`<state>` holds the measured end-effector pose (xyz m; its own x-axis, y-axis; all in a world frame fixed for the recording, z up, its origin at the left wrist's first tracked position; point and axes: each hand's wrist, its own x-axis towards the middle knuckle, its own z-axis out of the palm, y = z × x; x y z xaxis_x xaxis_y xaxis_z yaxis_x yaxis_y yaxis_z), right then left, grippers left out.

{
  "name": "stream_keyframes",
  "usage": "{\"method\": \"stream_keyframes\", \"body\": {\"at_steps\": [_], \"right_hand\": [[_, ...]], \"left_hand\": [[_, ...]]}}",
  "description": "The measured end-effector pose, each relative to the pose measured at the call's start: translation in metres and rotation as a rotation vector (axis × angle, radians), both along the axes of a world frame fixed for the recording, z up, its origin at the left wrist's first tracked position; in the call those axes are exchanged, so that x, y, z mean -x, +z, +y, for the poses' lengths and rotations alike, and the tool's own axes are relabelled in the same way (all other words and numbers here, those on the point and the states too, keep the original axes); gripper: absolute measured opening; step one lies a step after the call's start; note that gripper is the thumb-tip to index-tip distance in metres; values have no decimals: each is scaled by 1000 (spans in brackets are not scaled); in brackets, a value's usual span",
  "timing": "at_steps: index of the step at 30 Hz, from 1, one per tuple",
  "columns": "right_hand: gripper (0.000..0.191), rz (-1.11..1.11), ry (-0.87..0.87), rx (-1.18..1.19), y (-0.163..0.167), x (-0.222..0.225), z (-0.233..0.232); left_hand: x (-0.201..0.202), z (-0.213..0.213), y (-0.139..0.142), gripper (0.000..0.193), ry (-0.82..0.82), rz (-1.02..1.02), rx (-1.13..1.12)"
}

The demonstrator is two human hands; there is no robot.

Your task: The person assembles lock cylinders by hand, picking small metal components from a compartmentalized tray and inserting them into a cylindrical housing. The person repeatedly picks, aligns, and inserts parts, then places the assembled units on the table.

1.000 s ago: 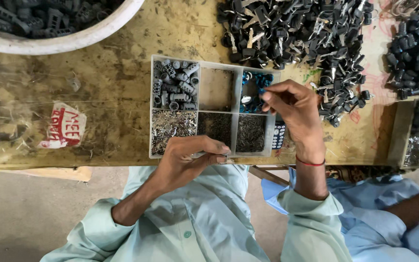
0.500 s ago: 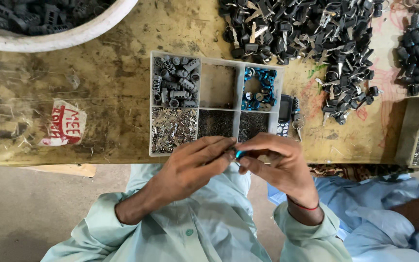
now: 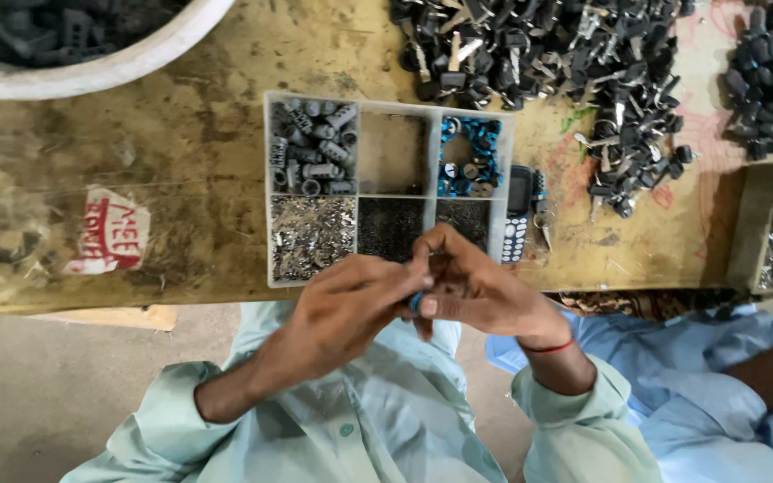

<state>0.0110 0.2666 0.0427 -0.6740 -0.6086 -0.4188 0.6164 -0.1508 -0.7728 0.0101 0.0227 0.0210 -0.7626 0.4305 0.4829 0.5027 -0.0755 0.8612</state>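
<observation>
My left hand [image 3: 351, 309] and my right hand [image 3: 476, 288] meet in front of my chest, just below the edge of a wooden bench. Together their fingertips pinch a small blue ring part [image 3: 416, 302]; most of it is hidden by the fingers. Right above the hands lies a clear compartment tray [image 3: 390, 102]. It holds grey cylinders [image 3: 313, 150], blue rings [image 3: 467, 159], shiny metal bits [image 3: 311, 234] and dark fine parts [image 3: 388, 227]; one upper cell shows bare wood.
A small dark keypad phone [image 3: 517, 213] lies right of the tray. A heap of black keys [image 3: 565, 63] covers the far right. A white basin [image 3: 91, 63] of dark parts is far left. Another person's sleeve [image 3: 717, 385] is at my right.
My right hand came back from the blue-ring cell to my left hand at the bench edge. Both hands then closed together on the small blue part and shifted slightly lower.
</observation>
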Motion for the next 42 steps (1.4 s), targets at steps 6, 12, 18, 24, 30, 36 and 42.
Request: {"method": "stream_keyframes", "body": {"at_steps": [6, 12, 18, 24, 30, 36, 42], "right_hand": [[37, -137, -246, 189, -3, -34, -23], [39, 560, -25, -651, 27, -23, 35], [25, 852, -106, -1580, -11, -30, 93], [29, 480, -594, -1077, -9, -30, 99], [18, 580, -834, -509, 12, -50, 23], [37, 728, -851, -901, -11, -56, -50], [31, 1166, -477, -736, 1, -46, -38]], "left_hand": [[-14, 13, 1, 47, 48, -151, 38], [-6, 9, 10, 44, 42, -33, 29], [11, 2, 11, 39, 23, -50, -56], [6, 6, 9, 40, 37, -78, -77], [1, 14, 10, 42, 95, -37, -22], [-3, 4, 10, 51, 147, 139, 91], [-11, 7, -3, 35, 37, -142, -54]]}}
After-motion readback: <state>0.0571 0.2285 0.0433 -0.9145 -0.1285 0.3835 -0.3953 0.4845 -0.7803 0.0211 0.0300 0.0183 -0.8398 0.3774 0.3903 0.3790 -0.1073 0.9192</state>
